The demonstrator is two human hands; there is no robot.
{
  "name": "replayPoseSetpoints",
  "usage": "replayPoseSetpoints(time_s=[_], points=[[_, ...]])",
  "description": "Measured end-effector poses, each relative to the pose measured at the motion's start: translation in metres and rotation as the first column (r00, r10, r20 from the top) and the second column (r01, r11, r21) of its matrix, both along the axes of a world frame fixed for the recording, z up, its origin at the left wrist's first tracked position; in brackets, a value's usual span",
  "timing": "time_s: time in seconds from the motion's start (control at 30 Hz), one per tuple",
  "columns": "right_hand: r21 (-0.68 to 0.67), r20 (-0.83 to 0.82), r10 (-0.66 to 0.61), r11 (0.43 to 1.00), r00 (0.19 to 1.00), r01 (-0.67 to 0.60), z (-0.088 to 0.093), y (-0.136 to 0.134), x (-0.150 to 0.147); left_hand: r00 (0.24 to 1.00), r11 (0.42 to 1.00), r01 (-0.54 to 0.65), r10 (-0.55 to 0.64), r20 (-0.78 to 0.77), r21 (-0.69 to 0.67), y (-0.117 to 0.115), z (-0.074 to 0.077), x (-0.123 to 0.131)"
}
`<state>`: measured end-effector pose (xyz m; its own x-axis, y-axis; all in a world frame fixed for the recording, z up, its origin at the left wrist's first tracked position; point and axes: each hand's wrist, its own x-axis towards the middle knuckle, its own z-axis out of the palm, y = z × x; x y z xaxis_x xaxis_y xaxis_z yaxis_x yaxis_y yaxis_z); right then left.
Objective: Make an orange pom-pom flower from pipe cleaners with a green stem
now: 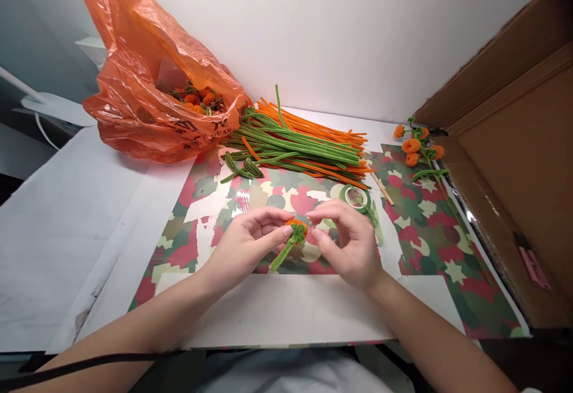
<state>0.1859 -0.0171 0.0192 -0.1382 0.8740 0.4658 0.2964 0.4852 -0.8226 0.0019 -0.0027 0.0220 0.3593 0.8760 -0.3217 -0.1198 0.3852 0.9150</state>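
Observation:
A small orange pipe-cleaner flower [296,229] with a green stem sits between both my hands above the camouflage-patterned paper [430,232]. My left hand [248,243] pinches the flower from the left with thumb and fingers closed on it. From the right, the fingertips of my right hand [349,240] are curled against the flower head. The green stem hangs down and to the left below my fingers.
A pile of green and orange pipe cleaners [304,142] lies behind my hands. An orange plastic bag [147,94] holding finished flowers sits at the back left. A roll of green tape [356,197] lies by my right hand. A finished flower sprig [421,154] rests beside a cardboard box [514,160].

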Motion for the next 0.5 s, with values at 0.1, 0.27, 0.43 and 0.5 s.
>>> replayPoseSetpoints(time_s=[0.1,0.27,0.43,0.5], points=[[-0.061,0.029,0.003,0.998,1.0,-0.001,0.002,0.0,-0.001,0.999,1.0,0.031,-0.031,0.019,0.002,-0.001,-0.001,0.0],[-0.168,-0.034,-0.108,0.981,0.994,0.101,0.001,-0.004,-0.007,0.993,0.994,0.02,-0.032,0.111,0.11,-0.001,-0.007,0.002],[-0.493,-0.21,-0.152,0.869,0.966,0.029,-0.002,-0.009,-0.015,0.996,0.991,-0.035,0.023,0.09,0.131,-0.004,-0.009,0.007],[-0.589,-0.274,-0.162,0.808,0.948,-0.032,-0.003,-0.01,-0.018,0.997,0.987,-0.058,0.052,0.05,0.147,-0.005,-0.01,0.007]])
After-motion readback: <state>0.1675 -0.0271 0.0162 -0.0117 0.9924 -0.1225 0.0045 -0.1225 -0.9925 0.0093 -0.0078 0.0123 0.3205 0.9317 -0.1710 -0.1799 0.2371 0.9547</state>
